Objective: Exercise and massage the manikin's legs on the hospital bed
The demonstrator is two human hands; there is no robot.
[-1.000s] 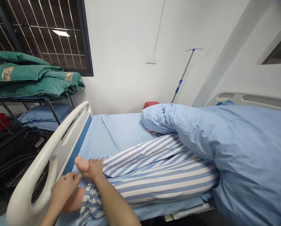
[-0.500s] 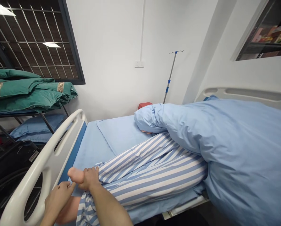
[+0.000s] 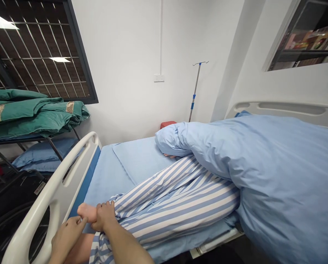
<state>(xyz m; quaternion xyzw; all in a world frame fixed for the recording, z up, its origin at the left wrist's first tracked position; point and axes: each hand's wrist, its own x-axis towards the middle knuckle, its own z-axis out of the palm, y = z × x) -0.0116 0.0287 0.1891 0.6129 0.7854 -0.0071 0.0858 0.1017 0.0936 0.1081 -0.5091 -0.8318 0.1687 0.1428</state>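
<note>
A person lies on the bed in blue-and-white striped trousers, legs stretched toward the footboard. My right hand is wrapped around the ankle of the far leg, just below the trouser cuff. At that leg's bare foot, my left hand has its thumb and fingers closed against the near edge; the exact grip is partly hidden. The near leg lies under and beside my left hand, its cuff bunched up, and its foot is out of sight. A light blue quilt covers the upper body.
The white footboard rises close to my left hand. Blue sheet spreads beyond the legs. A drip stand is behind the bed. Folded green bedding lies on a rack at left, above a black wheelchair.
The whole view has shifted slightly, so the bed end and hands appear a little lower. My right hand keeps its hold on the ankle; my left stays at the foot with little change.
</note>
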